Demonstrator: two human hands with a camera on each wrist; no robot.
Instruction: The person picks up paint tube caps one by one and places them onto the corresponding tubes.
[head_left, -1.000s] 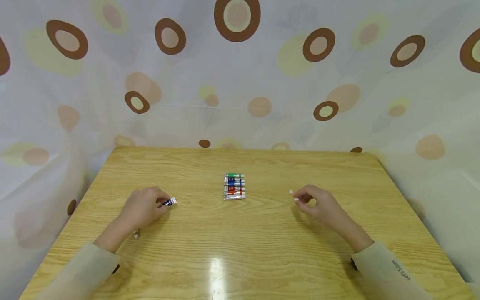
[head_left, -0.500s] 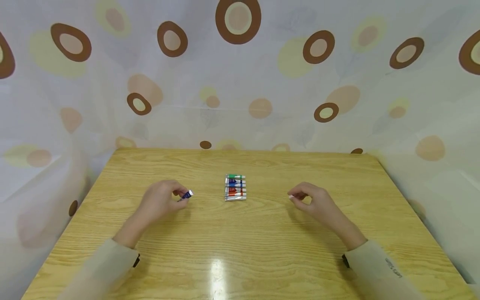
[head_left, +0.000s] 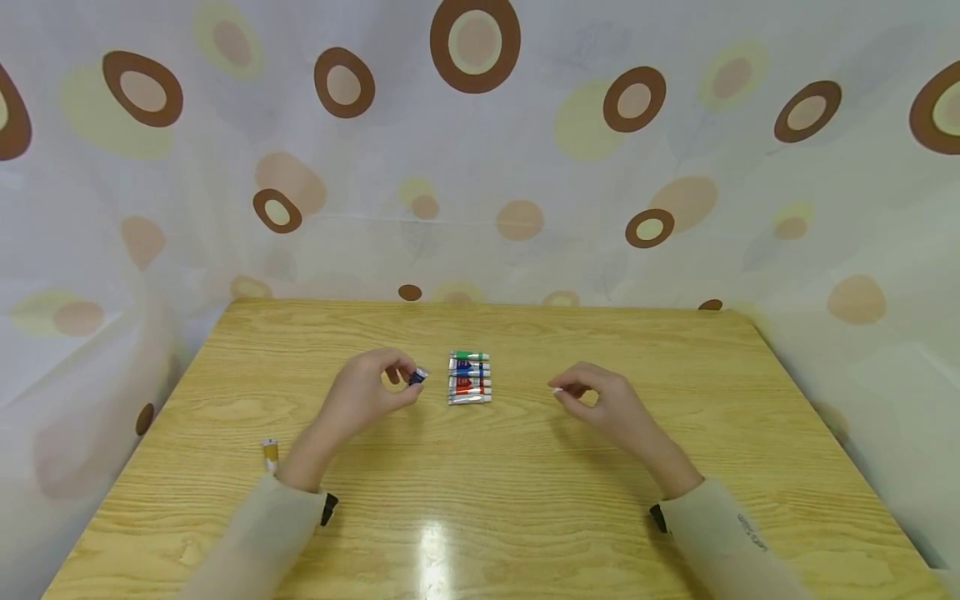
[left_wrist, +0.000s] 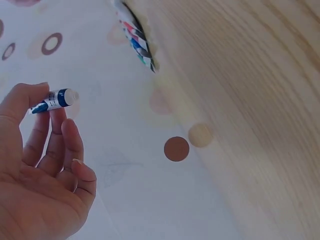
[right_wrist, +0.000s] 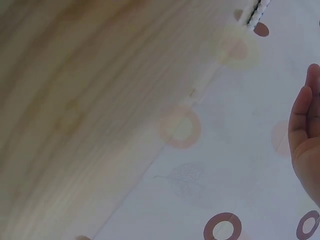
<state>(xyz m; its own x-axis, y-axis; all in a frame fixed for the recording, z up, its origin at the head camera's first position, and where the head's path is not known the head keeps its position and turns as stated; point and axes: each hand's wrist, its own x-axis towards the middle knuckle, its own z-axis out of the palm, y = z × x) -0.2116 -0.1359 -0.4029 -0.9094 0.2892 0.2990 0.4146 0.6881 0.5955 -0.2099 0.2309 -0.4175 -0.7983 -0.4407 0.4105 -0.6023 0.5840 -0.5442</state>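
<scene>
In the head view my left hand [head_left: 363,392] pinches a dark blue paint tube [head_left: 417,377] just left of a column of paint tubes [head_left: 468,379]. The left wrist view shows that tube [left_wrist: 57,100] between thumb and fingertips, its white end pointing outward. Right of the column, my right hand [head_left: 600,400] has thumb and index fingertip together around a small white piece [head_left: 557,390], too small to tell its kind. The column holds green, blue, red and silvery tubes side by side. In the right wrist view only the edge of my right hand [right_wrist: 305,135] shows.
A yellow-ochre paint tube [head_left: 270,454] lies on the wooden table [head_left: 480,492] beside my left forearm. Behind the table's far edge hangs a white curtain [head_left: 480,192] with brown and pale circles; it also encloses both sides.
My left hand has carried the dark blue tube rightward, close to the column, uncovering the ochre tube. My right hand has moved left toward the column, the small white piece at its fingertips.
</scene>
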